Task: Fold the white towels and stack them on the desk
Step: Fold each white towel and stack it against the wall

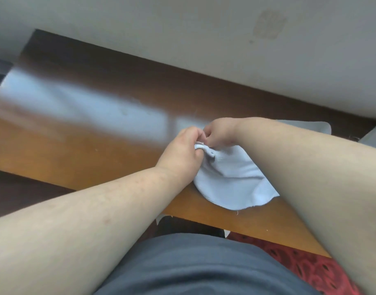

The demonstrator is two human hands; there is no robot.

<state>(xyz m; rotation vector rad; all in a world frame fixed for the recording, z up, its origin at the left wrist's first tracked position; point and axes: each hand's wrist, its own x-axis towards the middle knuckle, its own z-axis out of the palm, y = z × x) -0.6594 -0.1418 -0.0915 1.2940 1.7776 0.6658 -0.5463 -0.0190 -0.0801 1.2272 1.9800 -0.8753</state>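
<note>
The white towel point(231, 179) lies rumpled on the desk point(80, 154), its bunched top edge pinched by the left hand point(180, 154) and the right hand point(220, 133). Its frayed hem ends just short of the desk's near edge below the hands, and bare wood stretches left of the left hand.

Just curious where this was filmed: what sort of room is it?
Probably a hotel room or bedroom: a glossy wooden desk against a plain wall, patterned red carpet, and white towels being folded.
</note>
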